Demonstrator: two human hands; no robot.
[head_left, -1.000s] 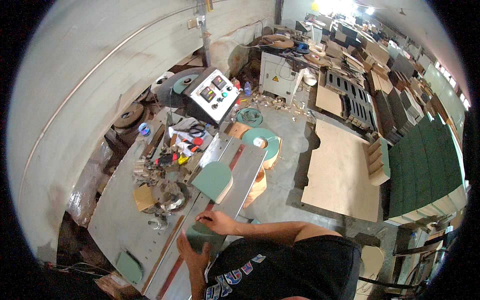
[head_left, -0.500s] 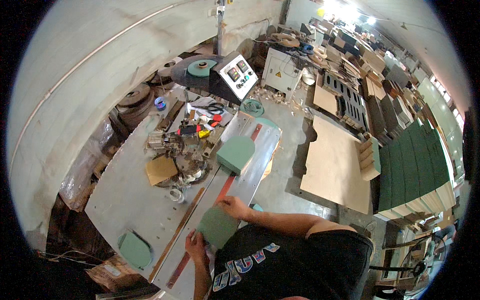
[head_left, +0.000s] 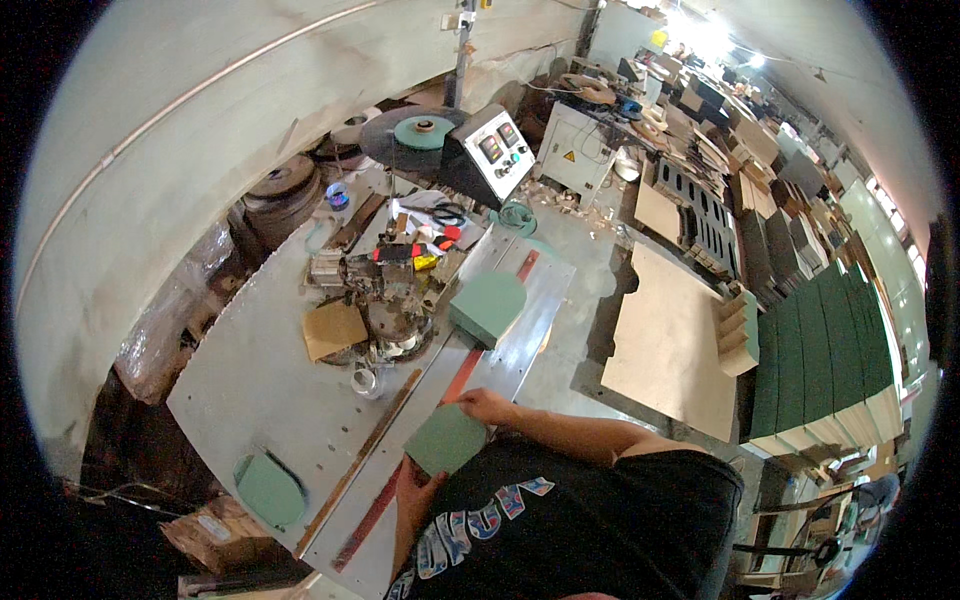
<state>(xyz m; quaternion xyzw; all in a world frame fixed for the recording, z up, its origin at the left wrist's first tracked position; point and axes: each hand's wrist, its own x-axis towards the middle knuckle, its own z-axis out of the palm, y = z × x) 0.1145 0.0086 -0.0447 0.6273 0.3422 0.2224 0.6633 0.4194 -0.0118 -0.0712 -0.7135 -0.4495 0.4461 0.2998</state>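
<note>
A flat green board is held close to my body, over the near end of the metal worktable. My right hand pinches its far edge. At the near left corner, my left hand grips the same board. Farther up the table lies a stack of green boards with one rounded end, on a red strip. Another stack of rounded green boards sits at the table's near left corner.
A small machine with tools and scissors fills the table's far part, beside a control box. A clear cup stands near a brown strip. On the right are a large tan panel and tall green-faced stacks.
The board in my hands has tilted and turned, and its face looks lighter. My left hand has shifted lower along its edge. The whole view has shifted slightly.
</note>
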